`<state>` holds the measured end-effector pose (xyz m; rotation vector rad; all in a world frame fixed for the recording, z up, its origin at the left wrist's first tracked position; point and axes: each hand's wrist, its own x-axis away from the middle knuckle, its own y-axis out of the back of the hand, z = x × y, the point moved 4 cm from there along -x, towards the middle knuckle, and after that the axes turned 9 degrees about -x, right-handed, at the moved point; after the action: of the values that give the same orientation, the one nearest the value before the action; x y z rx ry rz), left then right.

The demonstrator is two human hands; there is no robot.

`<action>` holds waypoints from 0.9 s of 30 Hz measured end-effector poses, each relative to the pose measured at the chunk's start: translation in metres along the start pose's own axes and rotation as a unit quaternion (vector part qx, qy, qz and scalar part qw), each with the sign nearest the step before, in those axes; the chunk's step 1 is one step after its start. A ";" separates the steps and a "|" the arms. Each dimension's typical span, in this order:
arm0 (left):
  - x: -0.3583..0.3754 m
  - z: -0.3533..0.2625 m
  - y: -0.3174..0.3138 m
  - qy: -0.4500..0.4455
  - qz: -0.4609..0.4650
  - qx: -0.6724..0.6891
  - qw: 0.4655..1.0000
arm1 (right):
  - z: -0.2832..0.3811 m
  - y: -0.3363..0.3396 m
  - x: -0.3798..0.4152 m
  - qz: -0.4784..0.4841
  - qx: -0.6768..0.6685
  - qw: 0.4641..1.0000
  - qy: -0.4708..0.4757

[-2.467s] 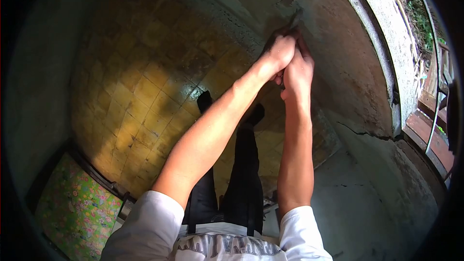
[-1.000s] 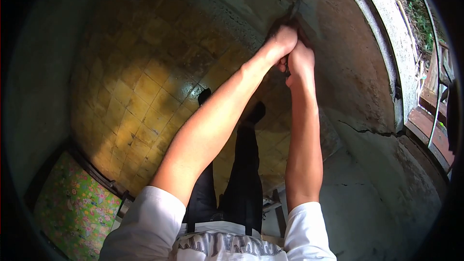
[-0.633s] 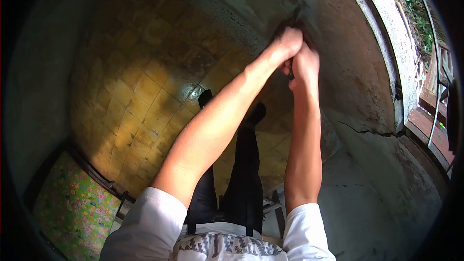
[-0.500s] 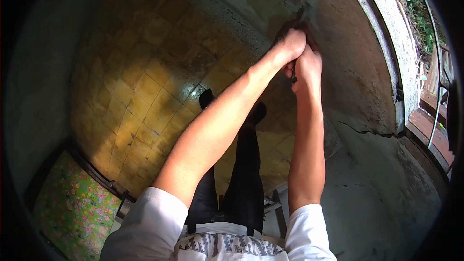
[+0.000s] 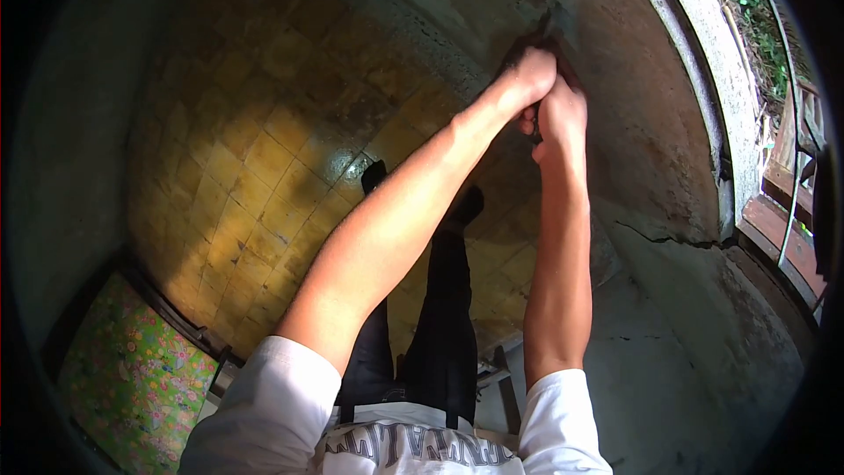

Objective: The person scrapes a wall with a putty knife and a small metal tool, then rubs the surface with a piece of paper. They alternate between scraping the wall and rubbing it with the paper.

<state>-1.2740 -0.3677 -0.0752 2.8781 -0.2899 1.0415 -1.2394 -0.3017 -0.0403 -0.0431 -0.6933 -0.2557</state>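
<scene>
Both my hands are close together against the rough, peeling wall point(image 5: 646, 114) at the upper middle right. My left hand point(image 5: 533, 75) is closed, its fingers curled toward the wall. Beside it on the right, my right hand point(image 5: 561, 114) is closed too, touching the left. A dark, narrow tool point(image 5: 547, 25) seems to stick out beyond the hands onto the wall; most of it is hidden by them, and its kind is not clear. Which hand bears its weight cannot be told.
Yellow floor tiles point(image 5: 264, 167) lie at the left, with my feet on them. A green flowered cushion point(image 5: 132, 369) is at the lower left. The window frame point(image 5: 712, 62) opens at the right onto plants. A crack point(image 5: 668, 237) crosses the wall.
Both hands have stayed at the same spot on the wall, with only a very slight shift of the left hand and forearm.
</scene>
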 end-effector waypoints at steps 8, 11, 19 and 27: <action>-0.025 0.014 0.009 -0.059 -0.002 -0.001 0.998 | -0.009 -0.003 -0.012 -0.007 0.025 0.999 -0.036; -0.032 0.015 0.002 -0.110 -0.035 0.003 0.993 | -0.004 0.002 -0.003 0.016 -0.027 1.000 -0.003; -0.031 0.031 0.000 -0.112 -0.054 0.007 0.992 | -0.011 -0.005 -0.002 0.013 -0.011 1.000 0.012; 0.000 0.032 -0.012 -0.072 -0.053 0.283 0.955 | -0.007 0.008 -0.008 0.023 -0.007 0.998 0.052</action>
<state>-1.2514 -0.3596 -0.0998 3.4321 0.1943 1.0323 -1.2387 -0.2927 -0.0498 -0.0593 -0.5854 -0.2169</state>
